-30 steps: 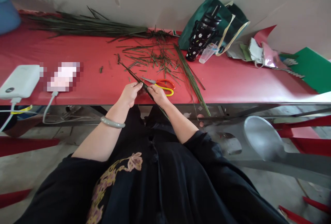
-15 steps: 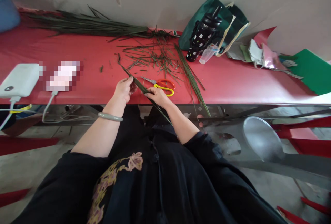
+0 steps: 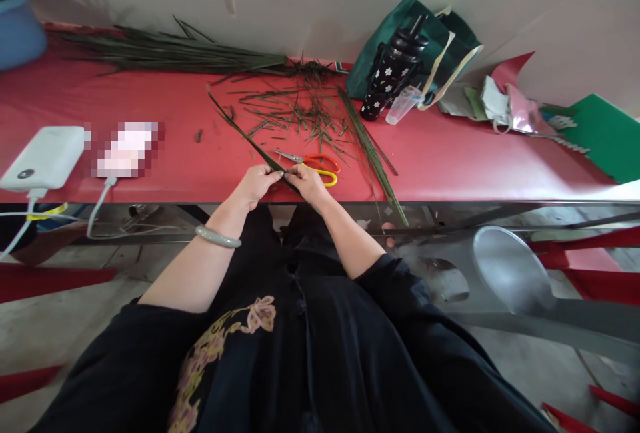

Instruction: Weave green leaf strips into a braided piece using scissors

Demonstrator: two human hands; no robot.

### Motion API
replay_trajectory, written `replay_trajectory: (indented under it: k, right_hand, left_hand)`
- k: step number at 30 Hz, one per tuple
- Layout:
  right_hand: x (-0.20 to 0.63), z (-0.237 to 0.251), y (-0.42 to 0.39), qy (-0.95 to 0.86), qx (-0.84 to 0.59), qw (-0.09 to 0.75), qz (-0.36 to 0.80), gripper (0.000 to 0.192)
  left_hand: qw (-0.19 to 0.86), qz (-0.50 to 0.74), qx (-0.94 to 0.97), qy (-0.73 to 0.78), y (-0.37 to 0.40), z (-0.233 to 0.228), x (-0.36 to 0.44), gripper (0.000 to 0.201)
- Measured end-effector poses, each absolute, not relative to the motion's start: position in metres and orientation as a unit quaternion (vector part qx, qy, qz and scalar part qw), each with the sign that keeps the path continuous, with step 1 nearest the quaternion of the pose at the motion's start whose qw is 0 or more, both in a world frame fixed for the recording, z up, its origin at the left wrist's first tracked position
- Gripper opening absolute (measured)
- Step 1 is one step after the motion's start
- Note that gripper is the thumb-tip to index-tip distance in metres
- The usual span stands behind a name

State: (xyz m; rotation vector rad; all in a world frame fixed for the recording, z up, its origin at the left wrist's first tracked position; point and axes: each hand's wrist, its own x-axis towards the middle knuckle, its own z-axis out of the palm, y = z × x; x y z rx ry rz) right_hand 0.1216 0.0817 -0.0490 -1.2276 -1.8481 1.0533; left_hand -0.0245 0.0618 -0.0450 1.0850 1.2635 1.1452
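Note:
A long dark green leaf strip (image 3: 243,134) slants from the red tabletop down to my two hands. My left hand (image 3: 257,183) pinches it between thumb and fingers near the table's front edge. Close against it, my right hand (image 3: 306,182) also grips the strip, thumb tips nearly touching. Scissors with red and yellow handles (image 3: 323,171) lie just beyond my right hand, blades pointing left. Cut leaf scraps (image 3: 310,113) are scattered farther back. To the right rests a small bunch of long green leaves (image 3: 373,153), its lower tips past the table edge.
A large leaf bundle (image 3: 180,53) lies along the wall. A black flowered tumbler (image 3: 393,73), a clear plastic cup (image 3: 404,105) and a green bag (image 3: 375,39) stand at the back right. A white power bank (image 3: 45,158) and a blurred-out phone (image 3: 127,149) sit left.
My left hand has slid down and right along the leaf strip, coming up against my right hand. More of the strip now extends up and left beyond my fingers.

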Motion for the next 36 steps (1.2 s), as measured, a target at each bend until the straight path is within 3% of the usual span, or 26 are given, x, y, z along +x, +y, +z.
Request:
replay_trajectory:
  k: [13, 16, 27, 36]
  right_hand:
    - [0.121, -0.041, 0.078, -0.744, -0.443, 0.276, 0.418, 0.032]
    - [0.122, -0.04, 0.075, -0.723, -0.433, 0.297, 0.449, 0.032]
    - [0.119, -0.044, 0.074, -0.748, -0.48, 0.287, 0.358, 0.027]
    - [0.12, -0.049, 0.081, -0.711, -0.467, 0.318, 0.42, 0.028]
  left_hand:
    - [0.582, 0.585, 0.257, 0.503, 0.074, -0.034, -0.028, 0.013]
    - [0.574, 0.58, 0.272, 0.51, 0.072, -0.032, -0.025, 0.013]
    - [0.568, 0.531, 0.368, 0.509, 0.063, -0.041, -0.017, 0.023]
    - [0.59, 0.512, 0.379, 0.496, 0.062, -0.042, -0.021, 0.024]
